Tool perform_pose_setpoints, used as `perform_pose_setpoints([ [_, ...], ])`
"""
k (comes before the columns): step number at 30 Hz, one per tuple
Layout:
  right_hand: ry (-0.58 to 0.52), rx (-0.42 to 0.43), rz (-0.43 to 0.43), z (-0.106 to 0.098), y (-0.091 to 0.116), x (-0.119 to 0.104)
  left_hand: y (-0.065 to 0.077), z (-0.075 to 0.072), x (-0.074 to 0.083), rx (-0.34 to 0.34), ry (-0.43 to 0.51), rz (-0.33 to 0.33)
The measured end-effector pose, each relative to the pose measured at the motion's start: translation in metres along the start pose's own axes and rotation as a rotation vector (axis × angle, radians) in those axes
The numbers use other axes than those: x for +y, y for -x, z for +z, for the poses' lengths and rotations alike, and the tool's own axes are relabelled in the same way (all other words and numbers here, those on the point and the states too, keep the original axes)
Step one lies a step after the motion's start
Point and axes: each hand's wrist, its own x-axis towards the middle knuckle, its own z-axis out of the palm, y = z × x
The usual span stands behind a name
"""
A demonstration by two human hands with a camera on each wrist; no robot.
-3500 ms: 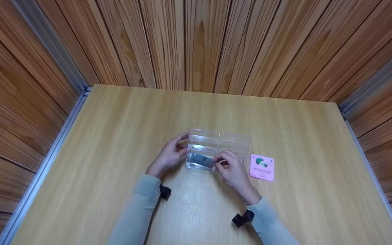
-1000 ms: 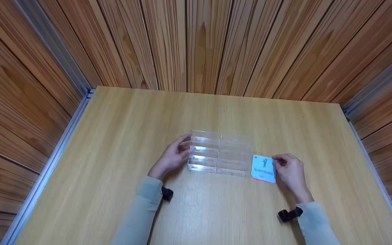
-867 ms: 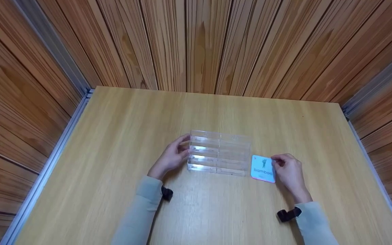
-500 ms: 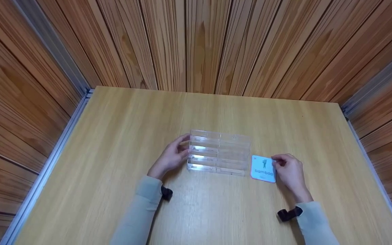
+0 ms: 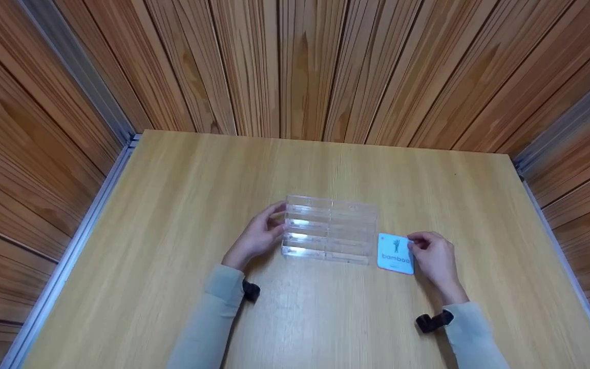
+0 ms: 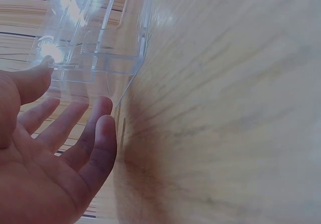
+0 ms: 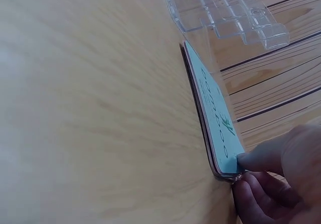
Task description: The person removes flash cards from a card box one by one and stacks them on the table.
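Observation:
A clear stepped plastic display rack point(image 5: 350, 230) stands mid-table, its tiers split into two columns. At its left end, my left hand point(image 5: 259, 233) holds the rack with thumb and fingertips; in the left wrist view the thumb lies over a step and the fingers are spread and bent. Just right of the rack lies a small stack of square cards with rounded corners, topped by a light blue "bamboo" card point(image 5: 395, 261). My right hand point(image 5: 436, 259) pinches the stack's far right corner; the right wrist view shows the thumb on top of the card point(image 7: 215, 118) and fingers at the edge.
Beneath everything is a light wood table point(image 5: 197, 169). Wood-panelled walls point(image 5: 302, 66) enclose its back and sides, with a metal rail point(image 5: 77, 243) along the left edge. Black wrist cameras point(image 5: 434, 322) sit at both cuffs.
My right hand moved right from the rack with the bamboo card, which now covers the pink broccoli card. In the last second the card shifted slightly into line with the stack. The left hand stayed.

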Motion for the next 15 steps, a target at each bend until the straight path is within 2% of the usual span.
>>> perform_pose_setpoints([
  [9, 0.008, -0.009, 0.029, -0.0017, 0.0026, -0.0026, 0.0008, 0.0017, 0.0004, -0.004, 0.002, -0.003],
  [15, 0.011, 0.018, 0.008, -0.0013, 0.006, -0.0024, 0.003, 0.0029, 0.0038, 0.015, -0.019, -0.003],
])
